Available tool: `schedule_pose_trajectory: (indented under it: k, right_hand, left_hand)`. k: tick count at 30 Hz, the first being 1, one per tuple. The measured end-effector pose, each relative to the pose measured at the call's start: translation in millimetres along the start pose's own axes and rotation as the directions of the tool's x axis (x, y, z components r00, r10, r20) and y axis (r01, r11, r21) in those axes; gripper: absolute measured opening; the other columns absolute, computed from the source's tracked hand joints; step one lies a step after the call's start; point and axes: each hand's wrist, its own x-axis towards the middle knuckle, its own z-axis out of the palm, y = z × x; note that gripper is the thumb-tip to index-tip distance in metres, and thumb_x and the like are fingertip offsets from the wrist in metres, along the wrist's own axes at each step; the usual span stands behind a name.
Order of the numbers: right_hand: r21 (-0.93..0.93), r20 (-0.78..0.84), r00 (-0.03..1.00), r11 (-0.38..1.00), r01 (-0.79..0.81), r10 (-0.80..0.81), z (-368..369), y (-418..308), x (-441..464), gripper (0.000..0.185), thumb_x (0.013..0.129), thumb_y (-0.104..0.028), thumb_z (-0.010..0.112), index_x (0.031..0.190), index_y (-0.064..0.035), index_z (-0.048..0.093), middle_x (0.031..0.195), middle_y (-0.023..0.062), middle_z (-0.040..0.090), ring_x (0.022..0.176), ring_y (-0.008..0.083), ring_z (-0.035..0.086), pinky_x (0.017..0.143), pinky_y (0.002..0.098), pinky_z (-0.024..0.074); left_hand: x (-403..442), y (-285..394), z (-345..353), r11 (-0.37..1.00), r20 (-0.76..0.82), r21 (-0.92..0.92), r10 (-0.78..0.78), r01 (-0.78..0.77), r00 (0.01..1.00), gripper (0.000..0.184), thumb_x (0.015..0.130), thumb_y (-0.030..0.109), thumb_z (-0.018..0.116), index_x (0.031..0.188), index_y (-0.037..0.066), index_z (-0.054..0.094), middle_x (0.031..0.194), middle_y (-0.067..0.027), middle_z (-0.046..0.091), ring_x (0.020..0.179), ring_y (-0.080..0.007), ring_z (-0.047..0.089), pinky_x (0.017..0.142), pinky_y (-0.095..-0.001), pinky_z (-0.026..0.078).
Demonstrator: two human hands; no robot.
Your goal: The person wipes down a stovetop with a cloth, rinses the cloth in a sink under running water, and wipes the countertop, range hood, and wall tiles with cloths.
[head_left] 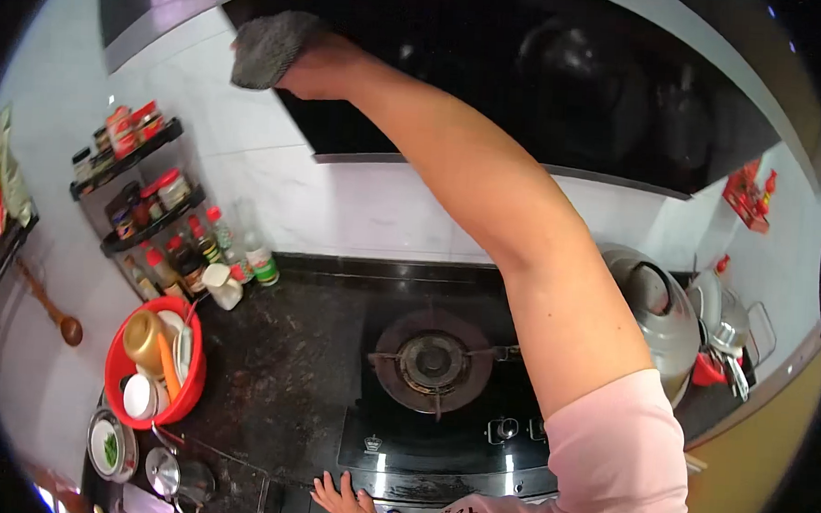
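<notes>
My right arm reaches up and across to the left, over the gas stove (pixel 438 448). At its end my right hand (pixel 320 66) holds a dark grey cloth (pixel 275 50) against the left edge of the black range hood (pixel 532 68). The cloth covers most of the fingers. Down at the counter's front edge, just left of the stove, my left hand (pixel 346 504) rests with its fingers spread and nothing in it. The round burner (pixel 431 360) below my right arm shows no flame.
A tiered rack (pixel 133 156) with jars and bottles stands at left. Nearby are a red basin (pixel 195 375) of dishes, a metal pot (pixel 196 479) and a hanging wooden spoon (pixel 70 331). A large silver steamer (pixel 663 316) stands on the right, beside utensils.
</notes>
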Motion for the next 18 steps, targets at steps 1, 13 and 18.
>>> schedule_pose_trajectory:
  k: [1,13,18]
  right_hand:
    - [-0.048,0.009,0.997,0.996,0.081,-0.081,-6,7,-15,0.032,0.079,-0.008,0.054,0.111,-0.0087,0.056,0.112,0.0104,0.058,0.103,0.0296,0.055,0.088,0.0388,0.0446]
    - [0.021,0.323,0.945,0.998,-0.064,0.053,-211,74,-265,0.033,0.086,-0.018,0.059,0.118,-0.0119,0.054,0.119,0.0095,0.056,0.109,0.0265,0.054,0.091,0.0372,0.0451]
    - [-0.172,0.325,0.934,0.980,-0.096,0.148,-304,106,-359,0.033,0.086,-0.015,0.059,0.119,-0.0132,0.055,0.124,0.0059,0.054,0.113,0.0260,0.052,0.095,0.0352,0.0425]
  left_hand:
    - [-1,-2,0,1.000,0.002,0.004,0.008,-0.008,1.000,0.037,0.088,0.035,0.045,0.116,0.015,0.057,0.128,-0.0191,0.046,0.120,-0.0416,0.038,0.098,-0.0603,0.024]
    - [3,15,-10,0.990,-0.025,0.124,0.065,-0.062,0.998,0.039,0.089,0.037,0.043,0.115,0.012,0.059,0.124,-0.0189,0.050,0.119,-0.0425,0.041,0.098,-0.0546,0.029]
    - [1,8,-5,0.969,-0.048,0.189,0.173,-0.161,0.984,0.038,0.092,0.034,0.042,0.117,0.009,0.058,0.124,-0.0210,0.050,0.116,-0.0442,0.043,0.093,-0.0542,0.035]
